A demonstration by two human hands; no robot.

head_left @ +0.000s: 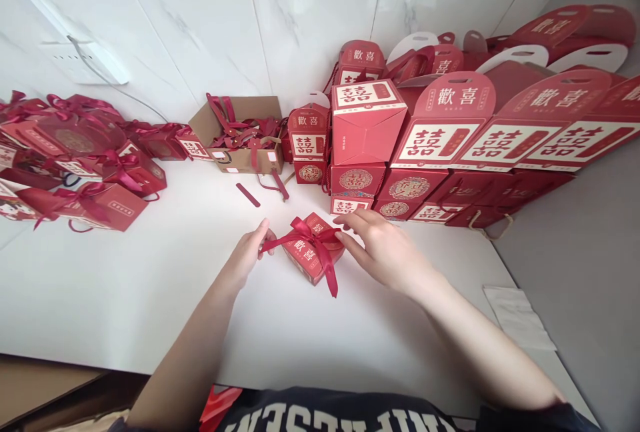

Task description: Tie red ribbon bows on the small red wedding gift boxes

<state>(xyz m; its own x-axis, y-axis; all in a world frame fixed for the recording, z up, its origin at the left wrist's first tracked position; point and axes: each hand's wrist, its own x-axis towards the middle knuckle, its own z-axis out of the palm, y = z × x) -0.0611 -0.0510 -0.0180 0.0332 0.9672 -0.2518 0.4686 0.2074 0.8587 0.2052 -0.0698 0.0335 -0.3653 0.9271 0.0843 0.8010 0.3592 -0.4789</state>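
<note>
A small red gift box (302,260) with pale Chinese characters rests on the white table in front of me. Over its top a dark red ribbon (327,269) is tied, with one tail hanging down the front. On the left, my left hand (249,250) pinches a ribbon end between thumb and fingers, pulling it out from the box. At the box's right side, my right hand (373,245) has its thumb and fingertips closed around the ribbon's right loop. Just how the knot is formed at the middle is too small to tell.
Behind the box stands an open cardboard box (245,160) full of red ribbons. Loose ribbon strips (248,195) lie before it. Stacked red boxes (370,132) rise at the back right; ribboned boxes (117,209) are piled left. A folded white tissue (517,317) lies near the right edge.
</note>
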